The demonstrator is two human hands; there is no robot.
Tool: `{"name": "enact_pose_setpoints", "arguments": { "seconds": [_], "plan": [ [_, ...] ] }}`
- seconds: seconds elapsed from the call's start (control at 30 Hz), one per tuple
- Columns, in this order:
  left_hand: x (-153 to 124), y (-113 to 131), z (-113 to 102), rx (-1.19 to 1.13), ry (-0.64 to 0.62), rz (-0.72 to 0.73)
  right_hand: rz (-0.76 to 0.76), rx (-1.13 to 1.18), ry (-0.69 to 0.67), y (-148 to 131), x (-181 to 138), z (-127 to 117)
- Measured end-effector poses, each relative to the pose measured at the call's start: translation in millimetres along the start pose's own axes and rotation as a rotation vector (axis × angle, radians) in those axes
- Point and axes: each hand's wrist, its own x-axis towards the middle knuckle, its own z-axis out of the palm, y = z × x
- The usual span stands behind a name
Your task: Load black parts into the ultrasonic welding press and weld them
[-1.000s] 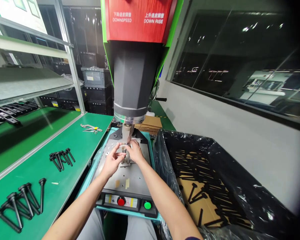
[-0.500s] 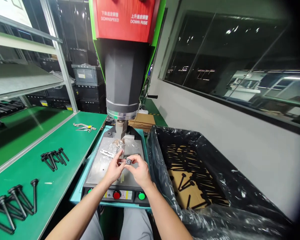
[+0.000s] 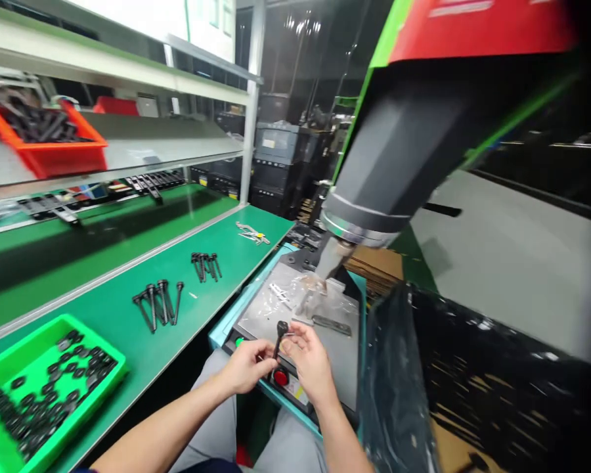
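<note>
Nearest to the camera, both hands are meeting just in front of the welding machine's front edge, low in the view at about 6 o'clock. The left hand (image 3: 249, 364) is curling its fingers around the lower shaft of a black bolt-like part (image 3: 279, 335), and the right hand (image 3: 309, 360) is pinching the same part from the 3 o'clock side with thumb and fingertips. The part is standing roughly upright between them, its round head on top. Directly beneath the hands a red button (image 3: 280, 377) is showing on the machine's control strip.

At 9 o'clock from the hands, a green tray (image 3: 10, 341) is sitting at the near corner of the bench (image 3: 128, 341), holding many small black caps. Farther along the green bench, toward 11 o'clock, two clusters of black bolts (image 3: 158, 302) are lying, one behind the other, and beyond them a set of metal tools (image 3: 252, 232) is resting near the bench's far end.

At 12 o'clock from the hands, the grey machine plate (image 3: 337, 348) is carrying crumpled clear film, and the dark press head (image 3: 398, 151) is looming above it. At 3 o'clock, a bin lined with a black bag (image 3: 473, 381) is standing beside the machine. Farthest off, at 10 o'clock, an orange crate (image 3: 54, 154) of dark parts is sitting on the shelf (image 3: 152, 131).
</note>
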Motion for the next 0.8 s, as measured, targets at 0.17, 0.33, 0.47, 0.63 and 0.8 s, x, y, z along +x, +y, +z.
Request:
{"name": "enact_pose_setpoints", "arguments": {
  "seconds": [0.17,0.33,0.47,0.63,0.8],
  "plan": [
    [-17,-21,-103,0.507,0.569,-0.294,0.138,-0.083,-0.097,11,-5,8],
    [-28,-32,-197,0.757,0.818,-0.569,0.205,-0.107,-0.199,15,-18,1],
    [-22,-40,-218,0.862,0.819,-0.743,0.260,-0.105,-0.234,13,-27,0],
    [-9,-32,-213,0.925,0.762,-0.828,0.245,-0.140,-0.270,9,-42,-11],
    [-28,3,-195,0.948,0.677,-0.776,0.232,-0.292,-0.015,-14,-81,-78]
  ]
}}
